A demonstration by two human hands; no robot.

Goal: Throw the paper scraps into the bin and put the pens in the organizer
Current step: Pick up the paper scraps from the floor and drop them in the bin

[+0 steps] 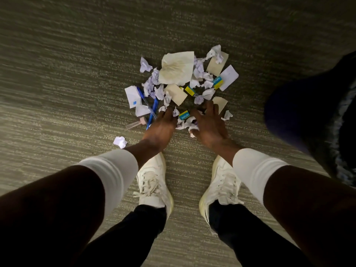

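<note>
A heap of crumpled white paper scraps [198,72], tan paper pieces and a large stained sheet [178,67] lies on the carpet ahead of my feet. Two blue pens [153,110] lie at the heap's left edge, beside a clear pen cap [134,124]. Small blue-and-yellow wrappers [184,115] are mixed in. My left hand [161,130] rests palm down on the near edge, fingers spread, touching scraps. My right hand [209,124] is spread over scraps on the near right side. A loose paper ball [120,142] sits apart at the left.
Grey-green carpet [77,74] runs all around. My two white sneakers [154,182] stand just behind the heap. A dark round object [300,112] with a dark rim looms at the right edge. No organizer is in view.
</note>
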